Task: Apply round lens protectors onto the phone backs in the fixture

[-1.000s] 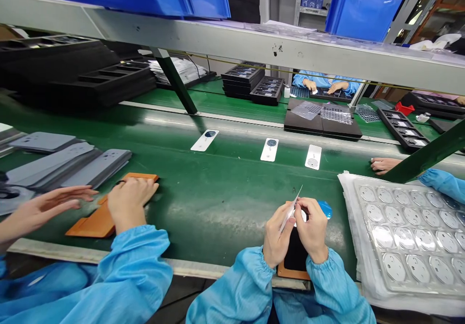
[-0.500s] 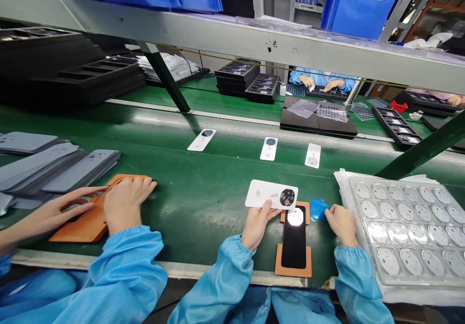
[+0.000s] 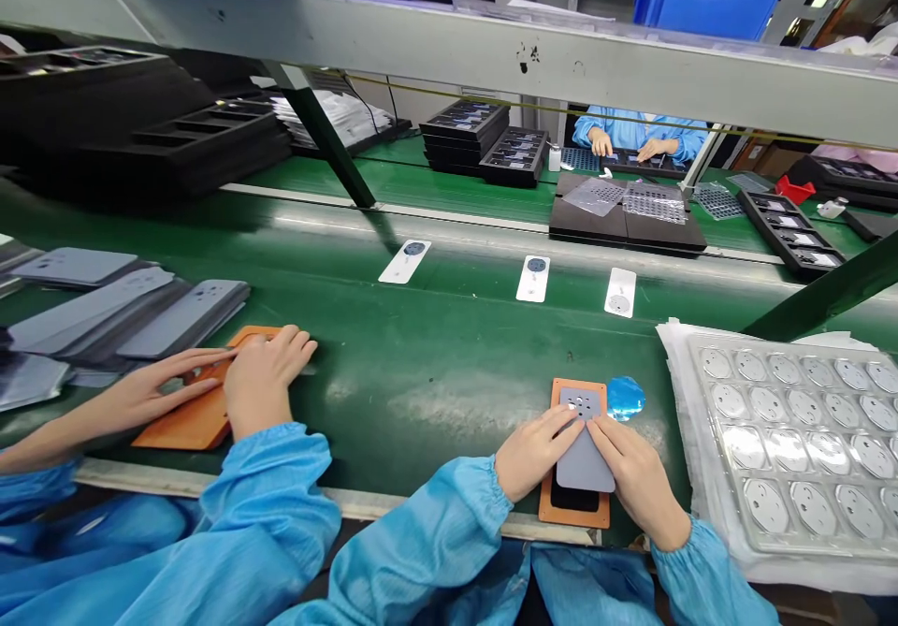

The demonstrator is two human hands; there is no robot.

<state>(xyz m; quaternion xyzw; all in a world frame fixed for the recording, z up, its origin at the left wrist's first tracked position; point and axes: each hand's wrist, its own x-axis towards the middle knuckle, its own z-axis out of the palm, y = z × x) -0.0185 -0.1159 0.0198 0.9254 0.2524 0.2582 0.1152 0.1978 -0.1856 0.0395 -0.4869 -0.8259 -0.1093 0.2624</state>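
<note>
A grey phone back panel point(image 3: 586, 462) with several small holes near its far end lies slightly askew over the orange fixture point(image 3: 595, 516). My left hand point(image 3: 529, 450) grips its left edge, fingertips near the holes. My right hand point(image 3: 640, 481) is closed on the opposite edge, its fingers close to the left ones. Below the panel's near end shows part of a black recess point(image 3: 572, 498); the rest is covered. A round blue film point(image 3: 626, 399) rests on the green bench just right of the fixture.
At right, a clear tray point(image 3: 814, 540) carries several round pieces. Three white panels, one a middle panel point(image 3: 533, 280), lie farther back. On the left, a co-worker's hands point(image 3: 256, 383) work on another orange fixture point(image 3: 186, 425) beside stacked grey panels point(image 3: 182, 319). A shelf beam point(image 3: 421, 36) crosses above.
The panel, white side up in my left hand before, now appears grey side up over the fixture. My right hand has left the blue film and joined the left on the panel.
</note>
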